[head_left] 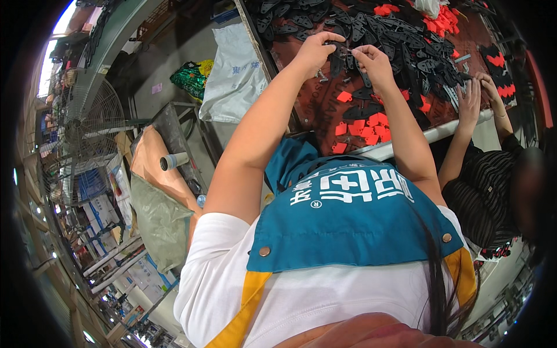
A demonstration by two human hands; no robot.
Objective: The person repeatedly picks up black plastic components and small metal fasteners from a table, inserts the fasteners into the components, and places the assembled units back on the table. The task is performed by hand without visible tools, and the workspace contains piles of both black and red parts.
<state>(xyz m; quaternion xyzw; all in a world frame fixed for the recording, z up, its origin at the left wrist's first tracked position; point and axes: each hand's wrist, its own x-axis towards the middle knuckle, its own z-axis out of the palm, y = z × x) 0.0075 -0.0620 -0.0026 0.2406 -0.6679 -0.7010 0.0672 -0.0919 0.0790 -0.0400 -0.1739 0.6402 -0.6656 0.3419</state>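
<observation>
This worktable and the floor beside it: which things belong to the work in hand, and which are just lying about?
Seemingly part of the work:
- black parts, heaped near the left hand and right hand
- red pieces, loose among them and nearer the person

Seemingly just around:
- white sack
- green-and-yellow bag
- fan

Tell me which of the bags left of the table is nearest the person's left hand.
The white sack with blue print; the shiny green-and-yellow bag and the dull olive bag both lie farther from the left hand.
</observation>
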